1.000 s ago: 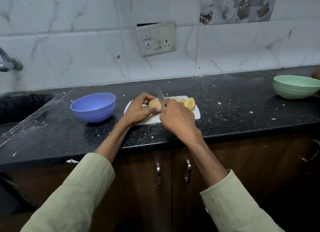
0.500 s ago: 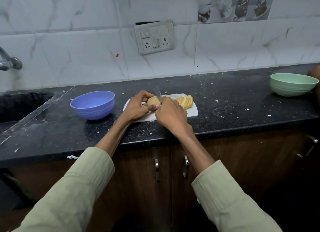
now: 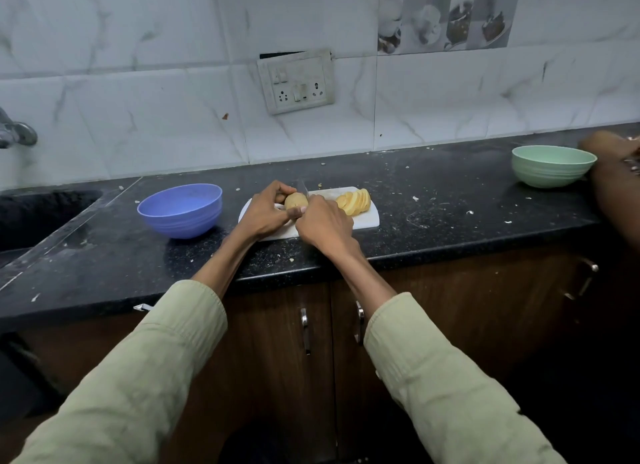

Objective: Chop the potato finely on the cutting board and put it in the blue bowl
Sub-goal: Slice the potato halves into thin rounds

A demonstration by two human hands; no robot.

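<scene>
Your left hand (image 3: 265, 212) fingers curled round uncut potato (image 3: 295, 200) end, thumb pressing its near side. Your right hand (image 3: 323, 223) fingers clenched on knife (image 3: 303, 189) handle; one blade upright just right of left fingertips, against potato. Both on one white flat cutting board (image 3: 367, 218), smooth, rounded corners. Right of your right knuckles: fanned row of pale yellow slices (image 3: 355, 202), count unclear. Left of left hand: one blue bowl (image 3: 180, 210), ribbed, no contents seen. Far right: one green bowl (image 3: 553, 166), ribbed, inside hidden. Black speckled countertop (image 3: 450, 214), crumbs scattered.
</scene>
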